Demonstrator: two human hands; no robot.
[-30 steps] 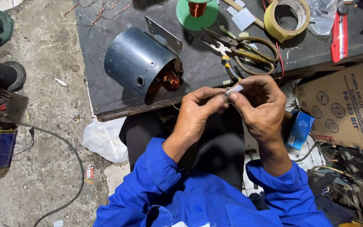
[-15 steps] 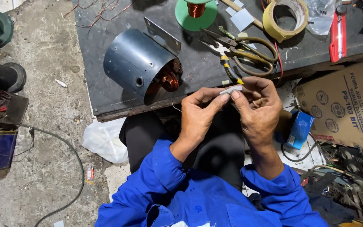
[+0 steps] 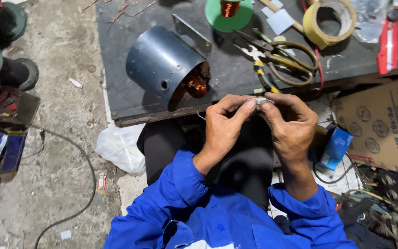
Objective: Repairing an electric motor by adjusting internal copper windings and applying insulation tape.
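A small pale piece (image 3: 260, 99) is being pinched between the fingertips of both hands, just in front of the near edge of the dark worktop (image 3: 236, 74) and above the person's lap. The left hand (image 3: 224, 124) is closing its grip on the piece from one side with thumb and forefinger; the right hand (image 3: 291, 124) is doing the same from the other side, so the two grips are meeting on it. The piece is too small to tell what it is or how far the handwork on it has come; it is not yet set down or fitted to anything.

Just beyond the hands, pliers with yellow handles (image 3: 272, 60) are lying on the worktop, and to their left a grey metal motor housing (image 3: 164, 62) is resting on its side, copper windings (image 3: 196, 85) showing at its open end. Farther back are sitting a green spool of copper wire (image 3: 229, 11), a roll of tape (image 3: 329, 20) and a red-handled tool (image 3: 387, 46). A cardboard box (image 3: 383, 129) and a small blue box (image 3: 336, 147) are standing near the right hand. Nothing is lying between the hands and the worktop.
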